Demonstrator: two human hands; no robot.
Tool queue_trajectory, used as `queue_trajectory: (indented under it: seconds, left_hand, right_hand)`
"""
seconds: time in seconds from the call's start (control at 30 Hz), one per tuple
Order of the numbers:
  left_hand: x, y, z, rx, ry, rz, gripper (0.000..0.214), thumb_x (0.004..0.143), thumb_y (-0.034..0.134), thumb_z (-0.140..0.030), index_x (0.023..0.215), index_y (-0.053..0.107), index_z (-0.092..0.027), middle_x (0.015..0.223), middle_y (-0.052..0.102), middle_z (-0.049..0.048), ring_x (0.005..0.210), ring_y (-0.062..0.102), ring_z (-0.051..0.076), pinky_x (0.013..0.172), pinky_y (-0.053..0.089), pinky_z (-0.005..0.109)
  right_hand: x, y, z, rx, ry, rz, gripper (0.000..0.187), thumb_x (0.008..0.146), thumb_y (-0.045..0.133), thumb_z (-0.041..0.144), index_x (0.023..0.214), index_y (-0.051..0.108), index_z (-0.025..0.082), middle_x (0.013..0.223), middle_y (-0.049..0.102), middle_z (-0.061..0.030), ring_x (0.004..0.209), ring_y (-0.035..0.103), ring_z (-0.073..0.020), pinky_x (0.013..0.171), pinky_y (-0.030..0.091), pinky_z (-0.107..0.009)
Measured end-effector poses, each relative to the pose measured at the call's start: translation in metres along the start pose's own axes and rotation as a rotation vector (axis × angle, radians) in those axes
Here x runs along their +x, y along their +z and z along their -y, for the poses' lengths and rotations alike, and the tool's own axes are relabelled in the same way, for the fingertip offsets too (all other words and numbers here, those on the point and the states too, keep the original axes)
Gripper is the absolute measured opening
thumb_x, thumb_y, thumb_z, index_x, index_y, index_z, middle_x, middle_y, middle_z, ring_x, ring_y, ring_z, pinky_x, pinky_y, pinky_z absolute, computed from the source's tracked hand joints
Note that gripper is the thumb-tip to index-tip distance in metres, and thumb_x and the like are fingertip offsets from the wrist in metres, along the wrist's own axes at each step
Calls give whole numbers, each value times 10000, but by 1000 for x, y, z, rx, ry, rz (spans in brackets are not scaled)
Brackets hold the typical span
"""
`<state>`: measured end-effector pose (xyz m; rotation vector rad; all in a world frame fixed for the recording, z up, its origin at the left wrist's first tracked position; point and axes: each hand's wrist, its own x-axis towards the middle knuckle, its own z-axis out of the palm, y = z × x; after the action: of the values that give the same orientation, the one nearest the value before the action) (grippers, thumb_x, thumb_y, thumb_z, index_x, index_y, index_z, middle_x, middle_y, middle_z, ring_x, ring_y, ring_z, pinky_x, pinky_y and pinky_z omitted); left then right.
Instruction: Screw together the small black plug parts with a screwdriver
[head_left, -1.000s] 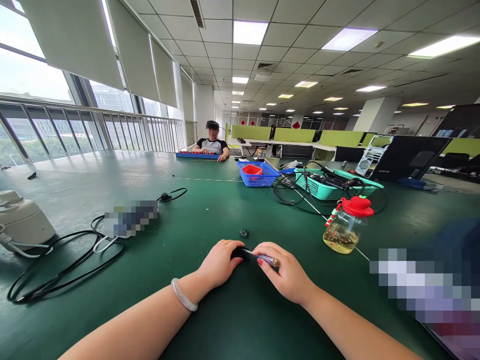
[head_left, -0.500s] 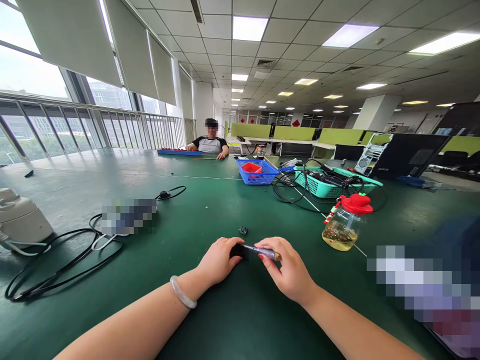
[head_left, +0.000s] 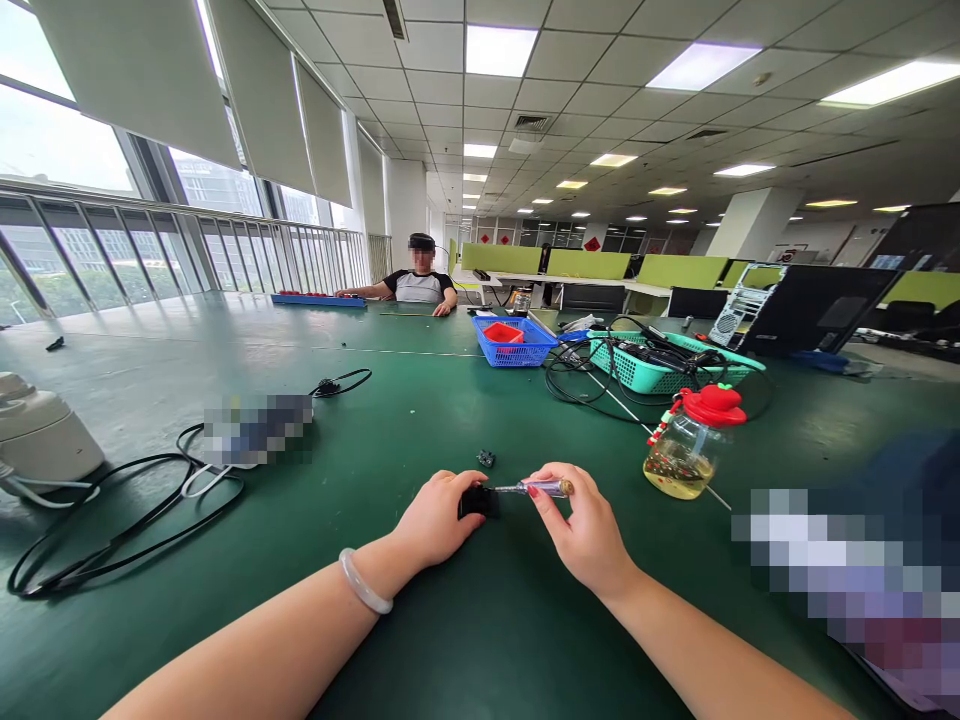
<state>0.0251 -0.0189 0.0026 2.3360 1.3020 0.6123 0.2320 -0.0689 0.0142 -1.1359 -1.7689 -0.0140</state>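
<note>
My left hand is closed on a small black box-like part, gripping it between thumb and fingers on the green table. A screwdriver with a clear purplish handle is pinched in my right hand. Its thin metal shaft points left, and the tip meets or nearly meets the upper right edge of the black part; exact contact cannot be made out. Just beyond lies a small cluster of dark bits, possibly screws. A pale bangle circles my left wrist.
On the right stand a red-lidded bottle and a teal basket of cables. Farther back is a blue basket. Black cables and a white device lie left. A person sits across the table.
My right hand has shifted slightly right and up, and the screwdriver now lies more level, its shaft more exposed. The person opposite has slid a long blue tray to the left.
</note>
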Motion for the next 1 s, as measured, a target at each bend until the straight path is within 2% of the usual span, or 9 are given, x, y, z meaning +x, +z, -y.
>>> queue_trajectory:
  seconds: [0.17,0.37,0.47,0.73,0.83,1.0]
  left_hand:
    - [0,0,-1,-3,-7,-2,489,741,647,-236,1220,555,-268,1084,657,44,1096,552,244,976,442,383]
    - [-1,0,-1,-31,-14,13,501,747,641,-224,1235,547,-288,1080,655,38,1087,559,231,974,443,373]
    - [-1,-1,-1,-32,-21,14,496,748,640,-222,1231,550,-286,1073,654,40,1081,564,231,971,445,375]
    - [-1,-2,-2,-41,-36,26,474,765,630,-215,1230,557,-278,1054,650,49,1063,579,230,963,453,370]
    - [0,-2,-1,-31,-34,27,467,769,631,-224,1227,558,-285,1049,646,45,1051,585,228,955,457,370]
    - [0,0,1,-28,-5,29,464,772,634,-231,1225,551,-285,1063,654,38,1064,576,228,953,456,371]
  right_hand:
    - [1,0,-1,-18,49,-13,101,936,475,309,932,538,231,881,656,-58,838,622,-209,782,502,-361]
    - [3,3,-4,19,163,147,171,937,452,363,889,552,233,859,664,-42,822,631,-209,744,504,-342]
    - [4,3,-5,41,211,175,173,934,452,370,892,549,233,858,669,-37,818,637,-207,730,508,-336]
    - [1,0,-4,50,117,15,102,915,458,300,887,523,226,855,638,-56,824,640,-214,758,519,-356]
    - [2,-2,-2,70,94,60,86,913,463,280,885,525,229,880,637,-62,839,637,-214,767,525,-362]
    - [3,-7,1,70,5,223,87,899,469,235,880,554,236,915,651,-61,943,612,-229,837,515,-401]
